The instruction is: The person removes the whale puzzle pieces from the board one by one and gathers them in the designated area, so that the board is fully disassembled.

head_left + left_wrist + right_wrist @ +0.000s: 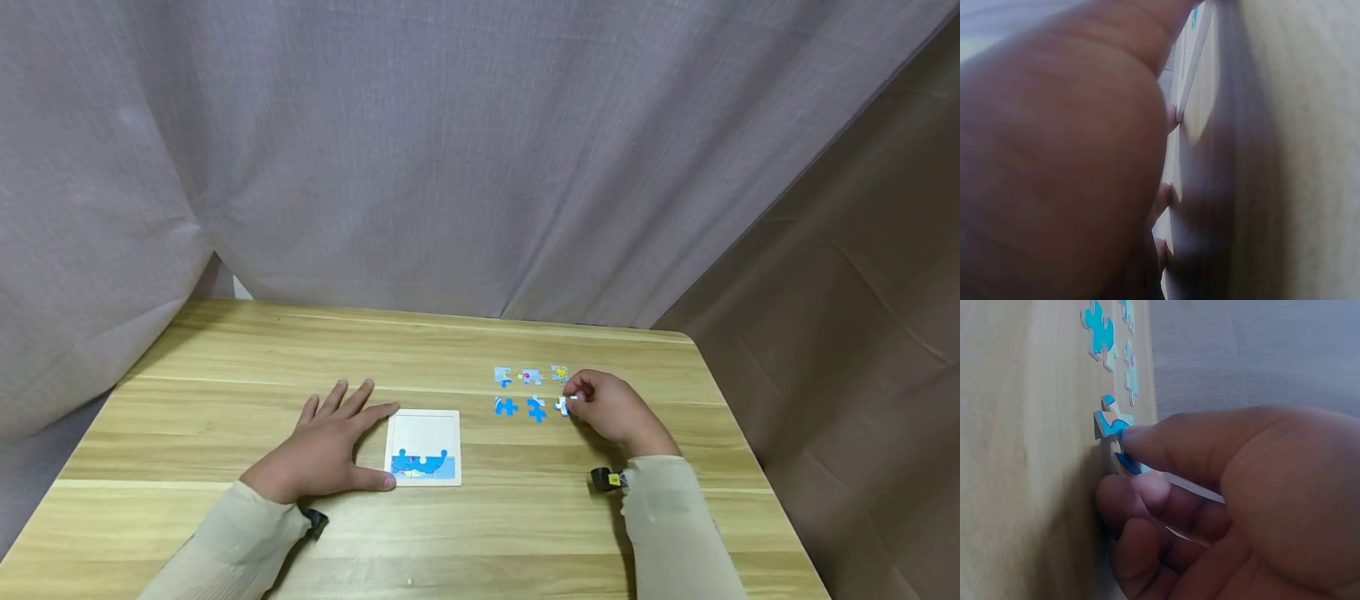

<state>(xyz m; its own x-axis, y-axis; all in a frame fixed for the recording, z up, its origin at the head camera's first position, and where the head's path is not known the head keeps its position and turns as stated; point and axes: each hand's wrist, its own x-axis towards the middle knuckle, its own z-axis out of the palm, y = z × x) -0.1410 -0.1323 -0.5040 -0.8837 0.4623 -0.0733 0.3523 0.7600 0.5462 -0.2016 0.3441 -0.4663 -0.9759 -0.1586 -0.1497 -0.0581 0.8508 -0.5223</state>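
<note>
My left hand [322, 454] lies flat with fingers spread, its thumb and index fingertips touching the left edge of a square white puzzle tray [423, 432]. Blue joined pieces [423, 467] fill the tray's lower part; its upper part is bare white. On the right, my right hand [615, 412] pinches a blue-and-white jigsaw piece [1110, 425] between thumb and fingers, tilted at the tabletop. Part of that piece is hidden behind the thumb. In the left wrist view, the left hand [1066, 162] covers much of the picture, and only a sliver of the tray's edge shows.
Two blue jigsaw pieces, one left [506, 407] and one nearer the hand [536, 409], lie beside the pinched one. Behind them sit a light-blue piece [502, 376], a pink-marked piece [531, 377] and a yellow sun piece [559, 373]. Grey curtains [420, 167] hang behind the wooden table [510, 533].
</note>
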